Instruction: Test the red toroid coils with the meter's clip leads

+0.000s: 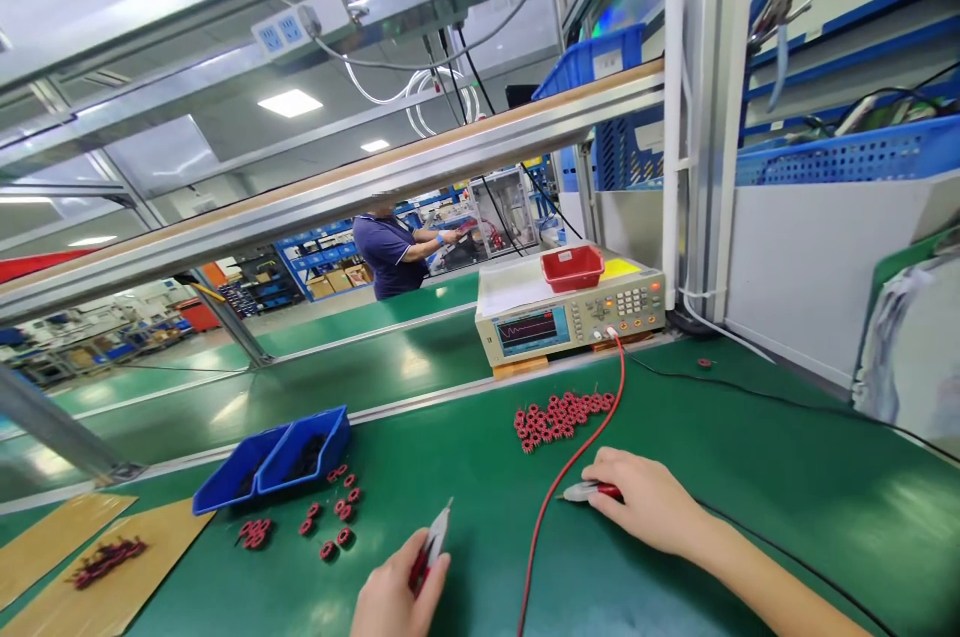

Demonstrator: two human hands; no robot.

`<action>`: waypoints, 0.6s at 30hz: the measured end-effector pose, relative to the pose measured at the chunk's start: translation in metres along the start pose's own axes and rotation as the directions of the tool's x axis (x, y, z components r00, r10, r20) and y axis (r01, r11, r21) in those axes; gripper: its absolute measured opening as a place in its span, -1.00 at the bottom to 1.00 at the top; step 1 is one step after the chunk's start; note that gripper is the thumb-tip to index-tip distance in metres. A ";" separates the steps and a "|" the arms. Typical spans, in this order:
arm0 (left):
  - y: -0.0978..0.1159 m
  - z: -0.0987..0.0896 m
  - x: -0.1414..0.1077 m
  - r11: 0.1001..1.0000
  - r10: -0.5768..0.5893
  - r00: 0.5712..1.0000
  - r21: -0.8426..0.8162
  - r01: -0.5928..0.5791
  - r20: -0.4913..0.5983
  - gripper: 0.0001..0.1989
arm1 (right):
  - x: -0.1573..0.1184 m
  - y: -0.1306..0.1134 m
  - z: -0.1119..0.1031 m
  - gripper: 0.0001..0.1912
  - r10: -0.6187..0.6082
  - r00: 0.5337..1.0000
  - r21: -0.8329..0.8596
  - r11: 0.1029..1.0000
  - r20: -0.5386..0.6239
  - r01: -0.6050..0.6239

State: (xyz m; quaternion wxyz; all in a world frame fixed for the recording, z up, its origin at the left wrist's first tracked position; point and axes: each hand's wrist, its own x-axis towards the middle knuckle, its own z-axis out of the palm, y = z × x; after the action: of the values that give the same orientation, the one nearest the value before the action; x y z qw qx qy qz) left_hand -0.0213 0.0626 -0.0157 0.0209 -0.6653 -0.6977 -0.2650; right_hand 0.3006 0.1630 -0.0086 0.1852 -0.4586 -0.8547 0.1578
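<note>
My left hand point(396, 589) is closed around a grey-and-red test clip point(436, 535), its thin tip pointing up and away over the green bench. A second grey-and-red test clip point(581, 491) lies low over the bench in my right hand point(649, 499), pointing left. Between the hands runs a red lead point(545, 507) from the bench tester point(626, 305), whose screen shows a wave trace. Beyond my right hand sits a cluster of small red toroid coils point(559, 420). Several loose toroid coils point(345, 509) lie to the left of my left hand.
Two joined blue bins point(304, 452) hold dark pieces. More coils point(109, 562) rest on brown sheet point(161, 557) at left. A red tray point(574, 267) tops the tester. A black lead point(780, 397) crosses the right side. Metal shelving hangs overhead; a person point(390, 252) stands beyond.
</note>
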 end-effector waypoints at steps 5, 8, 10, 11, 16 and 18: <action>0.073 0.021 0.031 0.979 0.143 0.940 -0.184 -0.088 0.311 -0.80 | 0.002 0.018 -0.009 -0.76 0.110 0.994 -0.012 0.994 -0.024 -0.110; 0.095 0.042 0.044 0.927 0.199 0.903 -0.371 -0.048 0.380 -0.80 | -0.002 0.032 -0.022 -0.73 0.166 0.986 0.000 0.986 -0.006 -0.166; 0.099 0.053 0.049 0.883 0.215 0.897 -0.469 -0.010 0.386 -0.78 | -0.006 0.042 -0.032 -0.77 0.168 0.985 0.020 0.985 0.046 -0.169; 0.099 0.057 0.049 0.862 0.219 0.895 -0.506 0.009 0.388 -0.77 | -0.008 0.046 -0.037 -0.79 0.165 0.983 0.034 0.985 0.079 -0.168; 0.090 0.060 0.050 0.816 0.204 0.880 -0.571 0.089 0.429 -0.71 | -0.007 0.062 -0.057 -0.78 0.288 0.953 0.021 0.956 0.100 -0.291; 0.089 0.056 0.049 0.828 0.207 0.890 -0.557 0.062 0.406 -0.74 | -0.004 0.066 -0.061 -0.74 0.382 0.922 -0.029 0.924 0.065 -0.381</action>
State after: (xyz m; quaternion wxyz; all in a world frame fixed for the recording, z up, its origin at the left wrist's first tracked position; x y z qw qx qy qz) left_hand 0.0749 0.1277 -0.0147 -0.3245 -0.7118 -0.5492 -0.2939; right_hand 0.3784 0.2006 0.0160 0.1178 -0.6117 -0.7563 0.1999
